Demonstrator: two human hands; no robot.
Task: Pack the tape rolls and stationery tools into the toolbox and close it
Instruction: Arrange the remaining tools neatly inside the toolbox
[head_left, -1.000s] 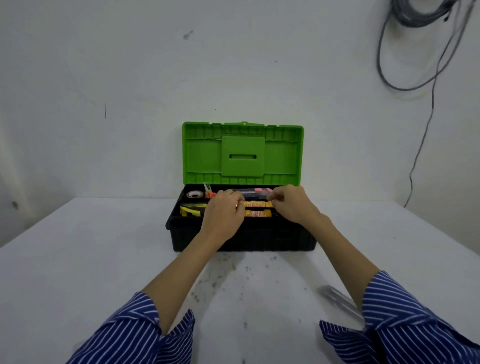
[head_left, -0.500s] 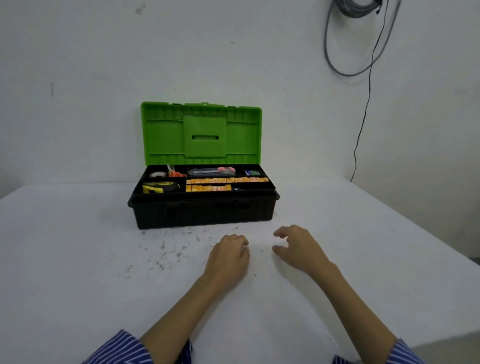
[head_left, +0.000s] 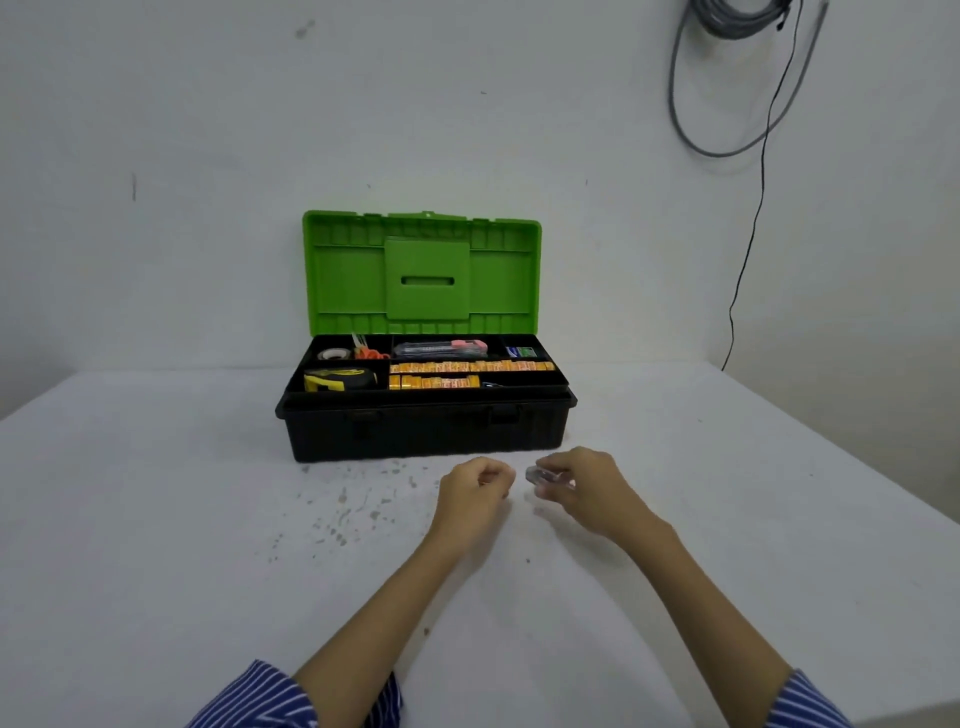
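Starting at the left of the open toolbox (head_left: 423, 431), a small tape roll (head_left: 332, 354) and orange-handled scissors (head_left: 370, 353) lie in the back compartments, with a yellow tape measure (head_left: 338, 379) in front of them; all look light and rigid, easy to lift by their edges. Further right come a long clear case with a pink end (head_left: 440, 348), two rows of small orange packs (head_left: 467, 368) and a little blue-green packet (head_left: 521, 352); any print on these is too small to read. The green lid (head_left: 422, 273) stands upright behind and shows no label. Below, over the counter (head_left: 156, 519), the left hand (head_left: 475, 493) is curled into a loose fist and seems to hold nothing. Just beside it, the right hand (head_left: 584, 491) has its grip closed round a small clear plastic object (head_left: 543, 475), blurred, probably light, smooth and a bit slippery, so a pinch across its flat sides suits it. It belongs in a free compartment before the lid comes down.
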